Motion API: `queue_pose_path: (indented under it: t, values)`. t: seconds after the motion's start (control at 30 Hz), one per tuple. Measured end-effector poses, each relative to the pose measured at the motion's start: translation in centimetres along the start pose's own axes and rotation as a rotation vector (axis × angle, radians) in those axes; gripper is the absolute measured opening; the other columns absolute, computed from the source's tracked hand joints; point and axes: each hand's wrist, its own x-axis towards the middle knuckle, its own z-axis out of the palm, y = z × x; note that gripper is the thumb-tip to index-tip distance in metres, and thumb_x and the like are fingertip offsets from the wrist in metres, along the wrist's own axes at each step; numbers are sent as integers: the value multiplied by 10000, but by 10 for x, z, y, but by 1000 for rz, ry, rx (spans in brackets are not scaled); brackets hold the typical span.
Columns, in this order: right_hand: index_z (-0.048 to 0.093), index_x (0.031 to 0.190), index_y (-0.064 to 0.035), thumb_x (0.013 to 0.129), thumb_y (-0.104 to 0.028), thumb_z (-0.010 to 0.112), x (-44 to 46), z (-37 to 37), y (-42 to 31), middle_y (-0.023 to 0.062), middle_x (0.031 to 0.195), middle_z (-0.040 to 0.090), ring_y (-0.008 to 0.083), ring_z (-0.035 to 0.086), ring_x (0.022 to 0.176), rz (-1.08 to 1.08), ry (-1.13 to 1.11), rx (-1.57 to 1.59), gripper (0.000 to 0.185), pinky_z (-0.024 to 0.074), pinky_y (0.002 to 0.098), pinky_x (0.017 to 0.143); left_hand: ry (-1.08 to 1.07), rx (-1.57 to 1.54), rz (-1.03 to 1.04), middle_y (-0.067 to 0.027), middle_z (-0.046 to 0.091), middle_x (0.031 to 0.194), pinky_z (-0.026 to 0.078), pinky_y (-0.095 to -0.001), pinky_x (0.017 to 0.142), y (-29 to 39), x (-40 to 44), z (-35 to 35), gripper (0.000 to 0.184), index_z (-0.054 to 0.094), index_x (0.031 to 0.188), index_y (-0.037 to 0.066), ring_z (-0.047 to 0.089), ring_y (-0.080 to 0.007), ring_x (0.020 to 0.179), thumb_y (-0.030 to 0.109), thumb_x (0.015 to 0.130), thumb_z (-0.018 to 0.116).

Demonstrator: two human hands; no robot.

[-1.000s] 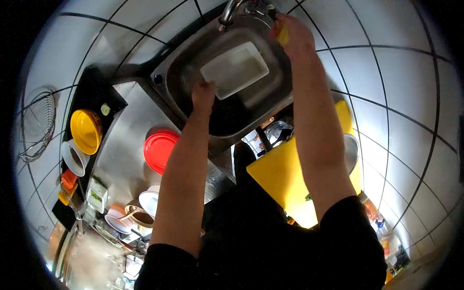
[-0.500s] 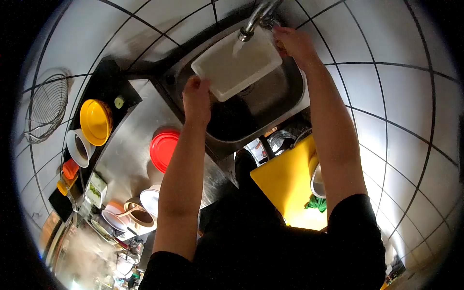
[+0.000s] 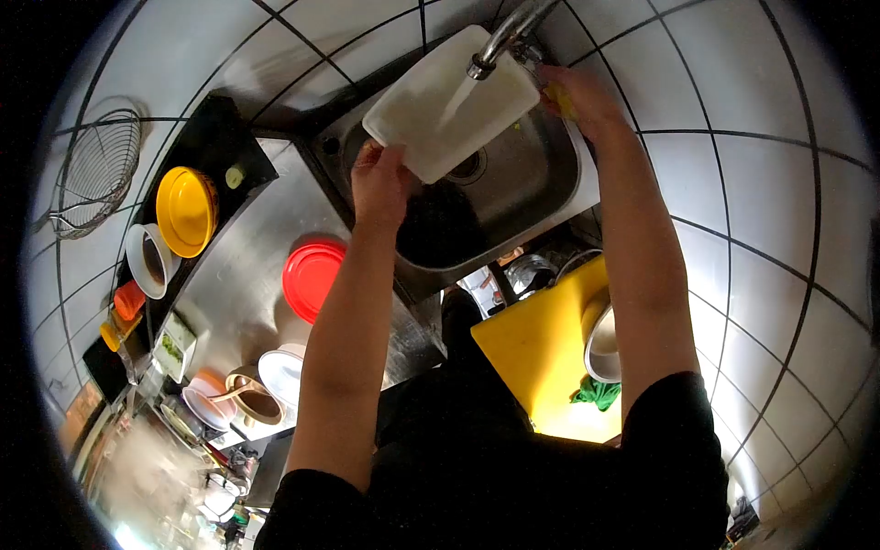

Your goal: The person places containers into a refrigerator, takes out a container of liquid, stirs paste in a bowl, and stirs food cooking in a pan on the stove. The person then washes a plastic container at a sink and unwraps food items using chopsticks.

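Observation:
My left hand (image 3: 380, 183) is closed on the near left corner of a white rectangular tray (image 3: 426, 82), which is tilted over the metal sink (image 3: 541, 170). From the faucet (image 3: 500, 41) a stream of water falls into the tray. My right hand (image 3: 587, 105) is by the tray's right end, close to the tap handle, with its fingers closed around a yellow sponge (image 3: 561, 99). Part of the sponge and those fingertips are hard to make out. Small yellowish bits lie in the sink near the tray's edge.
Left of the sink, a red lid (image 3: 313, 280) lies on the steel counter (image 3: 247, 238). A yellow bowl (image 3: 186, 211) and white bowl (image 3: 151, 261) stand on a dark ledge. A yellow board (image 3: 522, 344) bears a green cloth (image 3: 598, 392) and a pot. Tiled walls enclose the sink.
The water stream has become longer and stronger. My right hand has shifted slightly right and down, away from the tap, exposing the sponge. The tray has tipped a little, with my left hand still on it.

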Motion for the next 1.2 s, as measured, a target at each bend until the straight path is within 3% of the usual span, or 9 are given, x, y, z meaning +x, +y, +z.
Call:
queue_pose_path:
  t: [0.17, 0.33, 0.47, 0.53, 0.63, 0.83, 0.93, 0.97, 1.2]
  values:
    - [640, 1081, -7, 957, -306, 683, 29, 1, 19, 105, 963, 680, 191, 655, 806, 42, -65, 386, 327, 549, 286, 662, 143, 467, 89, -51, 618, 872, 472, -318, 750, 27, -12, -5, 229, 603, 929, 11, 579, -153, 818, 210, 903, 714]
    - [626, 1068, 19, 957, -297, 681, 28, 13, 10, 123, 967, 689, 204, 655, 757, 123, -51, 624, 339, 555, 304, 598, 322, 962, 304, -147, 611, 927, 477, -381, 769, 50, -30, 23, 377, 579, 957, -18, 572, -253, 829, 281, 840, 777]
    - [586, 1217, -23, 1033, -266, 509, 44, 6, 20, 145, 1146, 662, 234, 656, 927, 141, -101, 882, 314, 572, 326, 784, 313, 1297, 664, -221, 569, 1085, 454, -459, 892, 42, -41, 26, 472, 556, 1040, -7, 536, -364, 987, 270, 769, 826]
    - [566, 1291, -45, 1071, -251, 423, 53, 0, 24, 156, 1235, 649, 249, 657, 1012, 147, -125, 1009, 333, 580, 337, 877, 253, 1330, 735, -219, 547, 1133, 436, -486, 926, 36, -47, 27, 526, 551, 1107, 2, 511, -383, 1058, 249, 740, 836]
    - [542, 1191, 85, 1000, -290, 602, 49, 0, 20, 166, 962, 669, 244, 642, 723, 141, -96, 1115, 425, 578, 334, 635, 51, 1448, 894, -201, 538, 1152, 432, -505, 932, 28, -67, 32, 616, 548, 1215, 18, 502, -380, 1104, 232, 716, 838]
    - [441, 1356, 76, 1043, -320, 500, 49, -6, 25, 210, 1038, 638, 304, 646, 870, 85, -137, 1304, 509, 582, 381, 704, -747, 1854, 1200, -155, 523, 1240, 440, -468, 991, -5, -109, 12, 820, 451, 1466, 105, 526, -332, 1133, 294, 741, 785]
    - [482, 1351, -29, 1061, -382, 389, 46, -10, 24, 199, 1184, 639, 324, 621, 1055, 218, -59, 1406, 466, 550, 438, 834, -894, 1861, 1328, -111, 527, 1165, 451, -421, 973, -4, -124, 6, 782, 465, 1458, 105, 540, -292, 1076, 338, 764, 741]
    - [482, 1348, -30, 1061, -374, 386, 42, -10, 25, 200, 1178, 638, 322, 621, 1051, 196, -35, 1366, 459, 550, 436, 827, -854, 1819, 1396, -66, 515, 1107, 460, -385, 954, -1, -127, 8, 739, 500, 1440, 118, 532, -240, 1046, 314, 764, 724]
    - [484, 1330, -38, 1056, -320, 376, 29, -6, 43, 199, 1152, 625, 308, 630, 999, 96, 4, 1165, 407, 548, 439, 757, -776, 1804, 1606, -44, 524, 1141, 468, -370, 914, 36, -140, 4, 653, 578, 1387, 137, 522, -224, 1043, 262, 763, 723]
